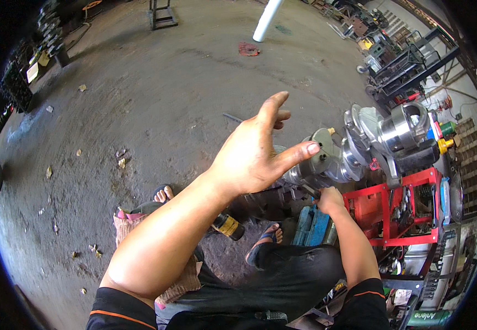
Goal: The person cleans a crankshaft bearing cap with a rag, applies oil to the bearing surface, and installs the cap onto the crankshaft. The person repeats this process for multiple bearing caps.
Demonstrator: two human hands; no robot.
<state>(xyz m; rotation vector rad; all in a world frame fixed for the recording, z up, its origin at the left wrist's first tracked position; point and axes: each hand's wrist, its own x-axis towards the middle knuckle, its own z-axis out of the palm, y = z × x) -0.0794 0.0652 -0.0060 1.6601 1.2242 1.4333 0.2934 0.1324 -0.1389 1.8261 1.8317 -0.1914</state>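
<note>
Mid-frame, the left hand (252,151) looks empty, thumb and fingers apart. Right of centre, the right hand (332,201) curls at a dark bar (310,191); whether its fingers are clamped, I cannot tell. Above and farther right, the crankshaft (353,157) should be heavy, rigid, slippery where polished, best gripped around its journals. It looks silvery, shiny and lobed.

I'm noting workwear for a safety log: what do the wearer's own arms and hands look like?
The left hand and right hand are bare, with no gloves, and no watch or bracelet shows on either wrist. The forearms are uncovered too. The left sleeve and right sleeve are short and black, each with a thin orange stripe near the hem.
</note>
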